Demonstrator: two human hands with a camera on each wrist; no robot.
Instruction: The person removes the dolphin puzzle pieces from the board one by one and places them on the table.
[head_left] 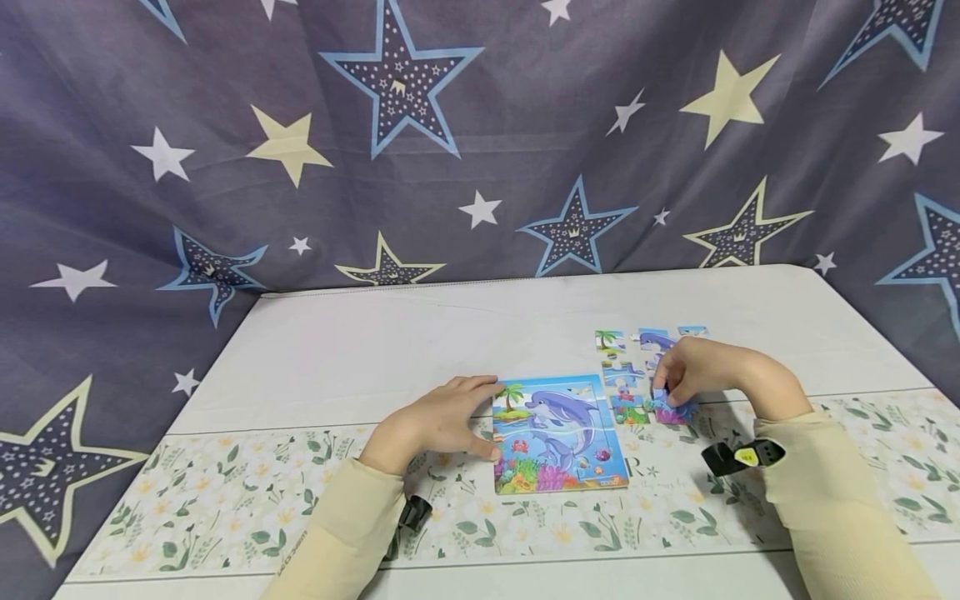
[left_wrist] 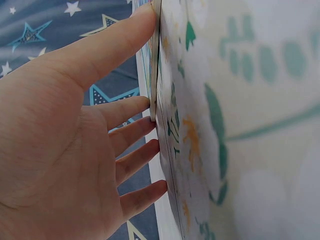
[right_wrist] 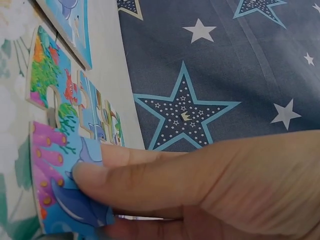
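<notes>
A square dolphin picture board (head_left: 558, 433) lies on the table in the head view. My left hand (head_left: 442, 415) is at its left side, thumb and fingers spread. In the left wrist view the thumb and nearest fingertips touch the board's edge (left_wrist: 155, 60). To the right of the board, my right hand (head_left: 705, 368) pinches a jigsaw piece (right_wrist: 55, 170) with purple coral and part of a blue dolphin, thumb on its printed face. Beside it lies a jigsaw piece with green coral and a red crab (right_wrist: 50, 70). The right hand partly covers the right-hand pieces in the head view.
Several loose jigsaw pieces (head_left: 619, 373) lie in spaced rows right of the board. A floral runner (head_left: 277, 500) crosses the white table (head_left: 420, 342). A star-patterned curtain (head_left: 465, 167) hangs behind. Black straps (head_left: 726, 458) are around both wrists.
</notes>
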